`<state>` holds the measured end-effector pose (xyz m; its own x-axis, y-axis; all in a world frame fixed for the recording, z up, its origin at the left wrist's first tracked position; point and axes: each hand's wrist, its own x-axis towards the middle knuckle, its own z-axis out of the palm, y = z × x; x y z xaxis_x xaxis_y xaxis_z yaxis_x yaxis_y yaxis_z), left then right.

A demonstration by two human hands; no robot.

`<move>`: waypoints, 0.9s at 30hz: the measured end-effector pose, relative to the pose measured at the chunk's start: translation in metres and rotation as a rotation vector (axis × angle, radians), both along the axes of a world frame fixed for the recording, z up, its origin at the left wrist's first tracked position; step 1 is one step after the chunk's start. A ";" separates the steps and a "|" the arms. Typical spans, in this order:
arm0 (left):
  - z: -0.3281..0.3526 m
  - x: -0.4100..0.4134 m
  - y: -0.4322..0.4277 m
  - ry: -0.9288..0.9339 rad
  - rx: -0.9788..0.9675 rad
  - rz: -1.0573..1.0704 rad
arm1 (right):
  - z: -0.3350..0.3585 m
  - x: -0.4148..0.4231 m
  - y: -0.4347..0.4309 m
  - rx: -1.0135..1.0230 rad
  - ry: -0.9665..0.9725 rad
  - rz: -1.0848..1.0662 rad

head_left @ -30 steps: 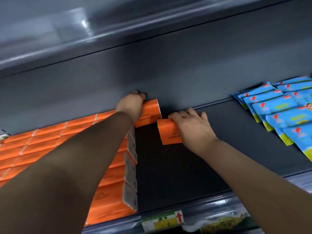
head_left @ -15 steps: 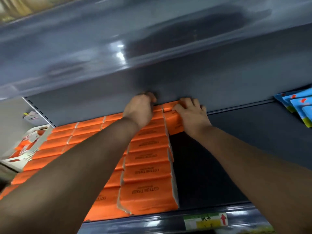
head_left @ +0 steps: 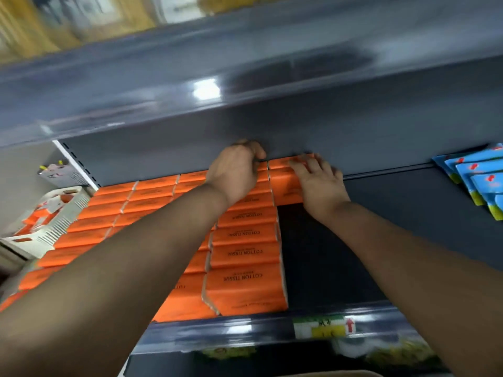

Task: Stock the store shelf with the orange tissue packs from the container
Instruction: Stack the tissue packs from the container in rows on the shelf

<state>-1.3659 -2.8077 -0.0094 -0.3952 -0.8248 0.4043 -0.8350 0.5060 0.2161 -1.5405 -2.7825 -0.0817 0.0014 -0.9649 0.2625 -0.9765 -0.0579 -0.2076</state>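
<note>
Past the shelf (head_left: 353, 268) lip, orange tissue packs (head_left: 245, 254) fill the left; bare room runs right to the blue packs (head_left: 479, 180). At the back wall (head_left: 381, 126) our right hand (head_left: 318, 183) lies flat on the end pack (head_left: 285, 186). Our left hand (head_left: 235, 172) curls beside it; we cannot tell its grip. The container (head_left: 54, 213) sits far left.

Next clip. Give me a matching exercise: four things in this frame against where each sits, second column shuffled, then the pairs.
1 blue packs
2 white container
3 price label
4 right hand

A front rail of the shelf
B flat on orange tissue packs at the back
C shelf's right end
D beyond the shelf's left end

Pairs: 1-C, 2-D, 3-A, 4-B
</note>
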 end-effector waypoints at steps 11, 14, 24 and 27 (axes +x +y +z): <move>-0.022 0.002 0.189 0.058 -0.011 -0.215 | 0.004 0.000 0.190 -0.080 0.015 0.058; -0.063 0.011 0.246 0.056 0.087 -0.273 | -0.028 0.006 0.245 -0.139 0.004 0.088; -0.212 0.044 0.346 -0.119 0.646 0.001 | -0.182 0.020 0.355 0.362 0.052 0.096; -0.237 0.049 0.353 -0.177 0.760 0.027 | -0.213 0.017 0.366 0.509 0.061 0.054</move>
